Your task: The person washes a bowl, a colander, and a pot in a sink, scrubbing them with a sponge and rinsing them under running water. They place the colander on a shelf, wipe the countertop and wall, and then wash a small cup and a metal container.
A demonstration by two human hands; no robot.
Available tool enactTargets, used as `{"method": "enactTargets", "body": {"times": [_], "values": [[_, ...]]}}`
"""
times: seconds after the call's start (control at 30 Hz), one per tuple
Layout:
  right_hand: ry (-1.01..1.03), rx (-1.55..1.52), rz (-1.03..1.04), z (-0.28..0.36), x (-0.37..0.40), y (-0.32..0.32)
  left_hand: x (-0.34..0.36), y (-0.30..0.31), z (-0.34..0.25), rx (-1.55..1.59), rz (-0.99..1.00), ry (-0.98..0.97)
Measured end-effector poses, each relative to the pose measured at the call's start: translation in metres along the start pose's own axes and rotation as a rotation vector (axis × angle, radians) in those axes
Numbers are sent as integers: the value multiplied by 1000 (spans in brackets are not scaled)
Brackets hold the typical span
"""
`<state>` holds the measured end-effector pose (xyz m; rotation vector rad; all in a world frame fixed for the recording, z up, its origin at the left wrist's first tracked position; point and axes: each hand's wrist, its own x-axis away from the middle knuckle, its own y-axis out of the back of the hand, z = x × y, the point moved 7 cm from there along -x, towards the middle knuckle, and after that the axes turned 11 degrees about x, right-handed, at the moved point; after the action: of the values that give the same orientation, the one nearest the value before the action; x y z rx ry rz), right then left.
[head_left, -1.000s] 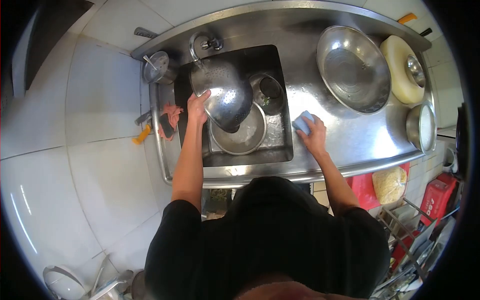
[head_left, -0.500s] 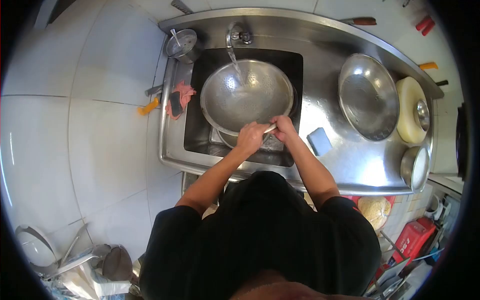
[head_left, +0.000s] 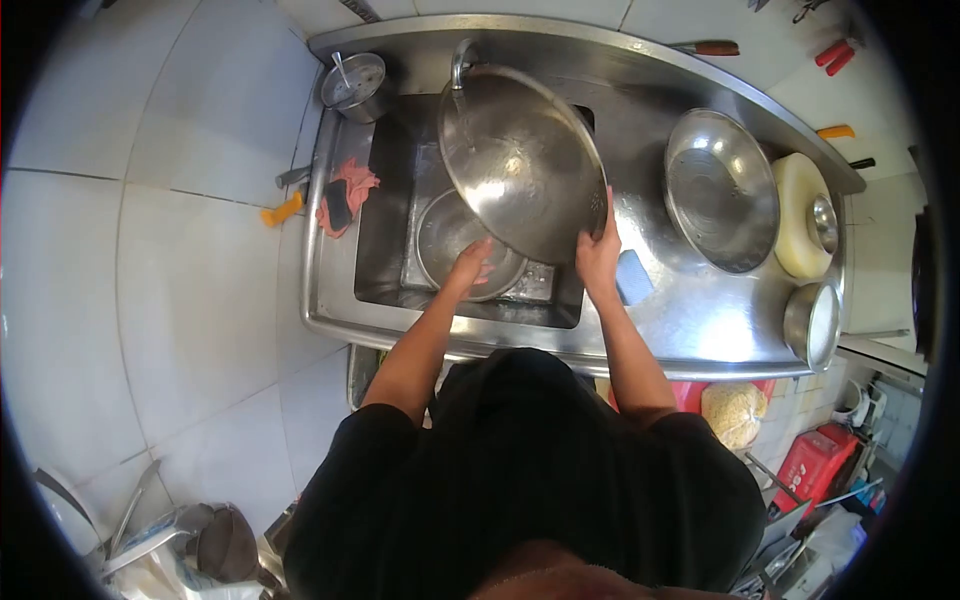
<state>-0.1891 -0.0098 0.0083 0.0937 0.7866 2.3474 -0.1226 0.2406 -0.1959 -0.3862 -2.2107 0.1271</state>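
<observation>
A large steel colander is tilted up over the sink, its far edge close to the faucet. Water runs from the faucet into it. My right hand grips the colander's rim at the lower right, with the fingers partly behind it. My left hand holds nothing; its fingers are apart above a smaller steel bowl standing in the sink. The tilted colander hides part of that bowl and the sink's right side.
Right of the sink lie a blue sponge, a steel basin, a yellowish block and a small steel bowl. On the left edge are a pink cloth with a dark pad and a steel pot.
The colander has gone from lying level to tilted, moving up and right. My hands, together at its near rim before, are now apart. A pale thing between them no longer shows.
</observation>
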Motion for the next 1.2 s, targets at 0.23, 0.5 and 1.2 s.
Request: {"method": "enactTargets", "body": {"times": [0.23, 0.5, 1.2], "values": [[109, 93, -84, -6, 29, 50, -79, -25, -14, 458, 121, 33], [-432, 18, -521, -82, 12, 221, -16, -112, -88, -62, 441, -185], [-883, -37, -418, -245, 71, 278, -127, 200, 130, -221, -325, 359]]}}
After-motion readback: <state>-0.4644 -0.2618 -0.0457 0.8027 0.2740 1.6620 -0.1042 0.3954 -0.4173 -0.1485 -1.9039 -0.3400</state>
